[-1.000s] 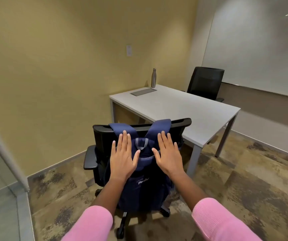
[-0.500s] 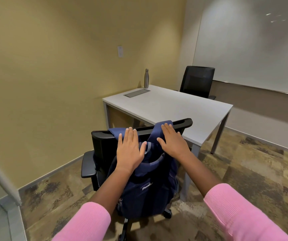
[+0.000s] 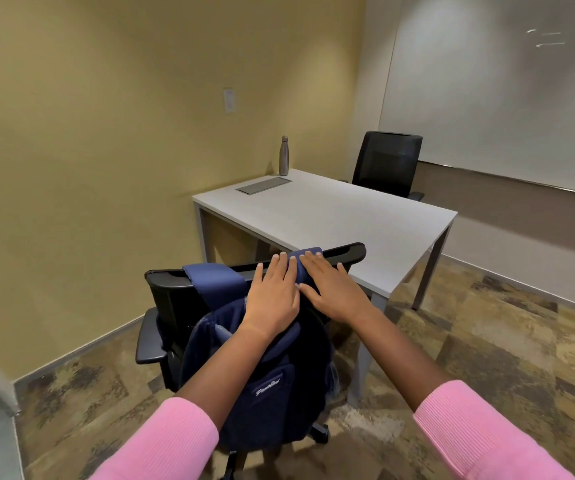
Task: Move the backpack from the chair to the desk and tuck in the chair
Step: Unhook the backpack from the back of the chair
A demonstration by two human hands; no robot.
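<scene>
The navy fabric backpack (image 3: pixel 272 386) is hung on the back of the black wheeled office chair (image 3: pixel 171 306), its body dangling down the rear face toward the camera. Its two padded shoulder straps are looped over the top rail of the backrest: the left strap (image 3: pixel 215 282) is seen clear and untouched, while the right strap (image 3: pixel 305 261) lies under both hands.

The left hand (image 3: pixel 272 296) is laid flat where the right strap meets the top of the bag, its fingers (image 3: pixel 281 268) extended and held close together. The right hand (image 3: pixel 331 292) is laid just beside it, touching it at the thumb side, with its fingers (image 3: pixel 314 263) likewise flat and slightly fanned over the strap's crest. Nothing is pinched or gripped yet; the palms are merely resting.

The decisive relation is judged to be this: the straps run over the rail and down the far side, so the bag can only be freed upward, along the backrest's vertical axis, before it is carried forward. Both hands are crowded at the right strap, and the left strap lies nearer the left hand.

The white rectangular surface (image 3: pixel 331 216) stands just beyond the chair, with a steel bottle (image 3: pixel 283 155) and a grey inset panel (image 3: pixel 263 186) near its far-left end.
</scene>
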